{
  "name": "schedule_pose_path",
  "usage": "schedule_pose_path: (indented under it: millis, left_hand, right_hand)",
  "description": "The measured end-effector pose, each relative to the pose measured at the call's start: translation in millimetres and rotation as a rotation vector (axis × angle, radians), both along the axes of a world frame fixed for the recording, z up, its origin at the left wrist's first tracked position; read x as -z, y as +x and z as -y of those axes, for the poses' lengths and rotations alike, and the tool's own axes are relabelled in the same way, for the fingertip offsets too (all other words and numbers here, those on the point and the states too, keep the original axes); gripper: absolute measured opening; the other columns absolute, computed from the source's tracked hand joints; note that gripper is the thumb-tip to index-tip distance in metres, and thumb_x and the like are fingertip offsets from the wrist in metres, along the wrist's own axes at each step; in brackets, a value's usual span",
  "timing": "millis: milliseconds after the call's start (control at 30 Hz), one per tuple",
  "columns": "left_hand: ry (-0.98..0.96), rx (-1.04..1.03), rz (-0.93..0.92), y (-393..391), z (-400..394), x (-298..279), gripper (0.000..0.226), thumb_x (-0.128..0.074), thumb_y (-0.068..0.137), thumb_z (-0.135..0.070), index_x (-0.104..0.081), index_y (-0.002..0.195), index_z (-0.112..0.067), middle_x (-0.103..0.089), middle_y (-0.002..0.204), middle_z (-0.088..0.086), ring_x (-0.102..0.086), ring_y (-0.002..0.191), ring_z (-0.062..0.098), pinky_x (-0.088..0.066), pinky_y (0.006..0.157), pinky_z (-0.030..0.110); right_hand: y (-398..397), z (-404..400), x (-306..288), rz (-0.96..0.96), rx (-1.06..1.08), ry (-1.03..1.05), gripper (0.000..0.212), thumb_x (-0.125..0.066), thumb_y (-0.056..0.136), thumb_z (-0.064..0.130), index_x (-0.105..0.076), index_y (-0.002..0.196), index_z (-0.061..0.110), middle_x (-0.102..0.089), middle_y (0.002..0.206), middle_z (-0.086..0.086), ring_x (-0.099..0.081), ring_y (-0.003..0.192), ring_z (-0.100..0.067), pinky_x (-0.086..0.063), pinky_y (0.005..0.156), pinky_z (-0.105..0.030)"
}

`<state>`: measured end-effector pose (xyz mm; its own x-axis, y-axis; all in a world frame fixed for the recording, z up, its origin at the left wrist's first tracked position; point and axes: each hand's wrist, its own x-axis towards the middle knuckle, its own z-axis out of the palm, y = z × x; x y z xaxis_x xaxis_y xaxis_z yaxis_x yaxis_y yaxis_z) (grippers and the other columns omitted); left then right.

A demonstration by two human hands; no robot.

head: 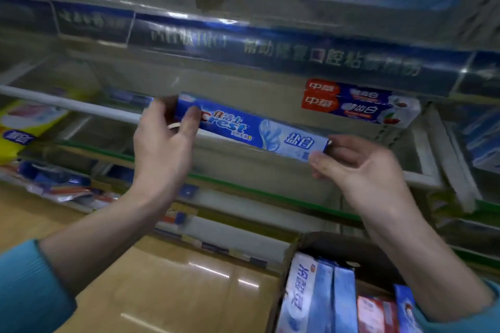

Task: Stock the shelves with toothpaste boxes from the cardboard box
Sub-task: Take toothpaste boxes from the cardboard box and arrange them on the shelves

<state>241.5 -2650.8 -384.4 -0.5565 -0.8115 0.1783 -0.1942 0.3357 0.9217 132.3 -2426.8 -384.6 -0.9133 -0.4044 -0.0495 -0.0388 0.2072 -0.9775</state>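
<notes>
Toothpaste box (254, 130), blue Crest carton, long and thin, held in the air at both ends in front of the shelf (297, 170). Judged light, stiff along its length but thin card, so it dents if squeezed hard; glossy print, a bit slippery. Best hold looks like the short ends or the long edges near the ends, as now.

Left hand (162, 143) grasps the box's left end, thumb over the front face near the logo, fingers behind. Right hand (359, 167) pinches the right end between thumb and fingertips, palm turned up.

Box runs tilted, left end toward 10 o'clock, right end toward 4 o'clock. From the left hand it extends toward 4 o'clock; from the right hand toward 10 o'clock. It is not on the shelf yet; whether it touches the shelf rail (81, 105) behind it, cannot tell.

Red and blue boxes (359, 104) sit stacked on the same shelf at 2 o'clock of the held box, apart from it. Cardboard box (286, 273) with more cartons stands at 5 o'clock, below the right forearm.
</notes>
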Motion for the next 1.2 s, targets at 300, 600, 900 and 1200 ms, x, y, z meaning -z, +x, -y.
schedule_pose_path:
  millis: [300, 600, 900, 1200]
  left_hand:
    - [-0.163, 0.093, 0.033, -35.7, 104.2, 31.1, 0.036, -0.071, 0.086, -0.034, -0.068, 0.116, -0.015, -0.073, 0.097, -0.005, -0.071, 0.094, 0.014, -0.057, 0.090, 0.041]
    - [0.024, 0.172, 0.009, -121.1, 162.4, 28.4, 0.039, -0.069, 0.068, -0.016, -0.062, 0.107, -0.016, -0.070, 0.106, 0.007, -0.068, 0.106, 0.029, -0.055, 0.096, 0.043]
    - [-0.025, 0.169, 0.086, -164.1, 179.0, 40.2, 0.044, -0.061, 0.059, -0.017, -0.066, 0.102, -0.014, -0.071, 0.105, 0.010, -0.064, 0.104, 0.035, -0.055, 0.092, 0.050]
    - [-0.059, 0.203, 0.155, -157.6, 183.5, 48.6, 0.053, -0.053, 0.056, -0.016, -0.068, 0.106, -0.022, -0.074, 0.104, 0.006, -0.068, 0.102, 0.032, -0.058, 0.090, 0.049]
  right_hand:
    - [-28.6, 105.5, 14.5, -0.404, 0.171, 0.168, 0.024, -0.067, 0.088, 0.009, -0.070, 0.099, 0.029, -0.072, 0.088, 0.009, -0.067, 0.074, 0.003, -0.053, 0.075, -0.017]
    - [-78.4, 175.1, 28.2, -0.426, 0.186, 0.364, 0.040, -0.055, 0.078, 0.015, -0.071, 0.114, 0.013, -0.074, 0.104, -0.006, -0.068, 0.098, -0.024, -0.053, 0.088, -0.034]
    - [-105.4, 186.3, 34.1, -0.329, 0.226, 0.322, 0.027, -0.058, 0.084, 0.007, -0.065, 0.108, 0.019, -0.071, 0.104, -0.004, -0.067, 0.096, -0.021, -0.052, 0.087, -0.033]
    - [-106.7, 182.5, 37.6, -0.325, 0.199, 0.333, 0.036, -0.059, 0.081, 0.007, -0.066, 0.114, 0.016, -0.071, 0.104, -0.002, -0.067, 0.096, -0.019, -0.055, 0.091, -0.039]
